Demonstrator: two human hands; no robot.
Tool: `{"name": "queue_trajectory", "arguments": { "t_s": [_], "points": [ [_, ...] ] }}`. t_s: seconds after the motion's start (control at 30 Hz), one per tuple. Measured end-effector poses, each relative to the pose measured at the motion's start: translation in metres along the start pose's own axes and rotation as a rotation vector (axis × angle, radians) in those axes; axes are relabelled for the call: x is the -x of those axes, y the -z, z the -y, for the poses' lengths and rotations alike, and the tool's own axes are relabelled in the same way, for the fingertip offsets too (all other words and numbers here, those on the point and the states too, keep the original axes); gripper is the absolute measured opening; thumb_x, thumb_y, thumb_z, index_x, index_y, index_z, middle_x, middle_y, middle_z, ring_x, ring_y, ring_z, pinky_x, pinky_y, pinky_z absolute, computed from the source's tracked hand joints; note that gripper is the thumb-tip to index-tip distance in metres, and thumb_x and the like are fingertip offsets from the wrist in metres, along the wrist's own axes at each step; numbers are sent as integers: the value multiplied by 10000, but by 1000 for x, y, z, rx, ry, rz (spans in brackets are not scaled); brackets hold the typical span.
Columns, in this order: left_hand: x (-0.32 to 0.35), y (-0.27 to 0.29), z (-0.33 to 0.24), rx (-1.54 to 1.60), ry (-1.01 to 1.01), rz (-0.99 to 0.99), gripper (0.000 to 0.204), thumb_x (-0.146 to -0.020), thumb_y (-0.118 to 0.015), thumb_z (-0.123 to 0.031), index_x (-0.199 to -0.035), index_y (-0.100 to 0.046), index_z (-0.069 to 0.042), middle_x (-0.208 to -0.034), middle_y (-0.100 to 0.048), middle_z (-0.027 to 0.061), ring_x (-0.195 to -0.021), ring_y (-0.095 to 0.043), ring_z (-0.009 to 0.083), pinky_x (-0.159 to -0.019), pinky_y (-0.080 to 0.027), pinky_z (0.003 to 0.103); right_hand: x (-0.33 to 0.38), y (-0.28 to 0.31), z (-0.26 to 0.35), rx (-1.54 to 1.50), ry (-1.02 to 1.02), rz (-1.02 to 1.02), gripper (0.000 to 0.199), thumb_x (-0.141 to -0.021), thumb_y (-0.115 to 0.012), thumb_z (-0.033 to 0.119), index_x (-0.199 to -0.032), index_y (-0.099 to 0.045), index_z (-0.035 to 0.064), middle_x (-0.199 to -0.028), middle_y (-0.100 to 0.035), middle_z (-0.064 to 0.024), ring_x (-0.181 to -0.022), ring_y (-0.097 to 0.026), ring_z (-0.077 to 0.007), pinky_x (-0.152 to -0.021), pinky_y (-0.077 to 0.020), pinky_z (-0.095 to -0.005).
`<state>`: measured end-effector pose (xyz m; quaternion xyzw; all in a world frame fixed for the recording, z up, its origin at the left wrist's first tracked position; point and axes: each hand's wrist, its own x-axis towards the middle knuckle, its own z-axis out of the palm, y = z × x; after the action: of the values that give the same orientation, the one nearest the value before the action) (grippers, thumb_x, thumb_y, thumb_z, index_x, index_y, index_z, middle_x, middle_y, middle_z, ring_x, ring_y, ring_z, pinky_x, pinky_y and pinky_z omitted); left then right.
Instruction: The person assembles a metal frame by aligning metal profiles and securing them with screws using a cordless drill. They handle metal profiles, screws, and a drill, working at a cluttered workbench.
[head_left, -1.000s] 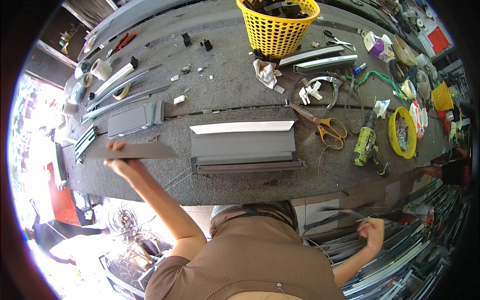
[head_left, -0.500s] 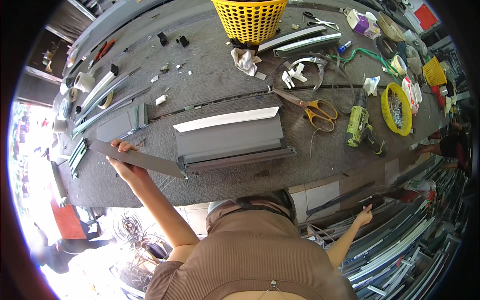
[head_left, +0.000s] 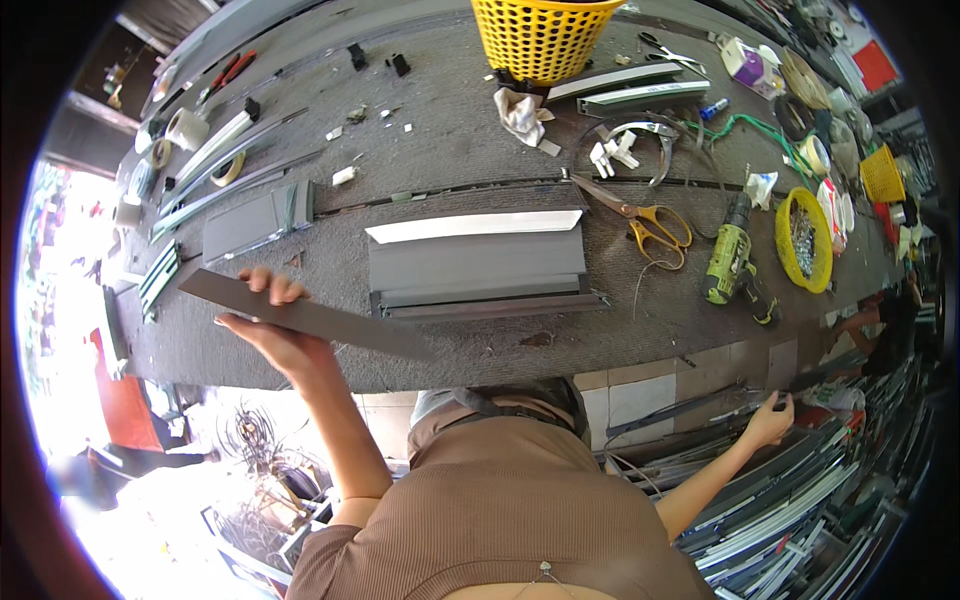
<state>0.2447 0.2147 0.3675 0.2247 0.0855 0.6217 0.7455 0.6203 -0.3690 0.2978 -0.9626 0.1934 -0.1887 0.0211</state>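
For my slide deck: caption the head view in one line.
Left hand holds a long flat grey metal strip over a grey workbench; right hand reaches into stacked metal profiles below.

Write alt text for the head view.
A person's left hand holds a long flat grey metal strip over a grey workbench, beside a folded grey metal profile. The right hand reaches down to stacked metal strips below; yellow-handled scissors and a green cordless drill lie nearby.
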Motion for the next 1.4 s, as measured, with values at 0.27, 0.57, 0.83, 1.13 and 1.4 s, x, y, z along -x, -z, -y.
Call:
{"name": "queue_trajectory", "arguments": {
  "t_s": [0.27,0.57,0.83,1.13,1.4],
  "points": [
    [109,-67,98,-284,132,171,274,-933,-573,-366,-990,-411,-152,-739,-441,23,-782,-451,200,-783,-392,398,196,155,227,-1055,1301,1070,496,-906,-751,236,-1345,-641,33,-1265,-687,-149,-1102,-634,-332,-978,-491,-430],
    [110,7,45,-542,-272,1,603,-998,-498,-491,-1454,-354,-123,-1140,-560,181,-1041,-585,290,-971,-454,432,221,132,238,-949,1240,1086,453,-655,-872,17,-1084,-728,35,-1033,-686,-80,-1010,-630,-284,-925,-479,-371],
    [88,56,-28,-1744,-142,12,220,-965,-694,-154,-1148,-695,-33,-1163,-661,80,-1109,-595,251,-1024,-437,401,239,113,235,-1028,1377,739,382,-694,-876,75,-1054,-748,56,-1012,-686,-64,-992,-626,-279,-883,-487,-398],
    [88,40,-29,-2091,-120,339,222,-765,-848,-268,-945,-808,-145,-1155,-655,13,-1131,-561,254,-1011,-411,422,234,98,265,-1014,1424,489,238,-754,-847,90,-974,-762,60,-931,-667,-46,-908,-599,-257,-817,-459,-396],
    [101,49,-55,-2086,-150,290,128,-749,-841,-220,-867,-837,-171,-1059,-712,-32,-1094,-575,231,-1002,-402,418,231,108,254,-1072,1496,485,175,-736,-855,100,-889,-771,82,-832,-653,-10,-835,-594,-225,-811,-432,-372]
  ]
}}
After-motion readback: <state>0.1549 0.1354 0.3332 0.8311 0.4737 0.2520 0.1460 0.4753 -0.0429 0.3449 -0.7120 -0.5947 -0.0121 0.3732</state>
